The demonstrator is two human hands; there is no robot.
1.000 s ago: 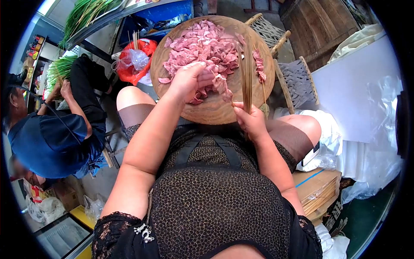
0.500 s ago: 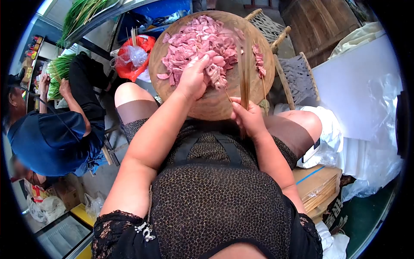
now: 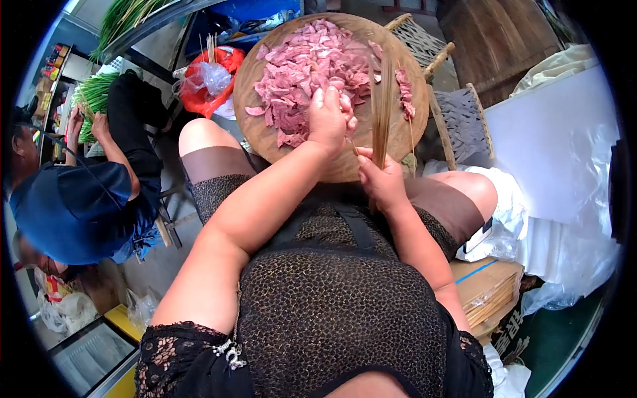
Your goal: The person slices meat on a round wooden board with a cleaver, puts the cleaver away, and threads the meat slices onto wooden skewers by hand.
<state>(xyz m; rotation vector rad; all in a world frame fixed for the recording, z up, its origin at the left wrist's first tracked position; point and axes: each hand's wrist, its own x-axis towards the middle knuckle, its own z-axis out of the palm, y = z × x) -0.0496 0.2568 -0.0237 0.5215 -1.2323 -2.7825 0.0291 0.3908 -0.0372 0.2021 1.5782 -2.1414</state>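
A round wooden board (image 3: 262, 147) in front of me carries a heap of raw pink meat pieces (image 3: 298, 73). My left hand (image 3: 328, 123) is closed at the near edge of the heap, fingers wrapped round meat at the end of a single skewer (image 3: 353, 147); most of that meat is hidden by the hand. My right hand (image 3: 383, 180) grips a bundle of thin bamboo skewers (image 3: 381, 113) standing up from the fist, and pinches the single skewer's lower end. A loaded meat skewer (image 3: 405, 96) lies at the board's right side.
Behind the board's left side sits a red plastic bag (image 3: 229, 63) with skewers poking out. Woven stools (image 3: 461, 123) stand at the right. On the left another person in a dark blue shirt (image 3: 73, 205) handles green stalks (image 3: 94, 96). A cardboard stack (image 3: 488, 288) lies at lower right.
My left hand has moved right, closer to my right hand, and its fingers now cover the meat on the skewer. My right hand keeps its grip, nearly still.
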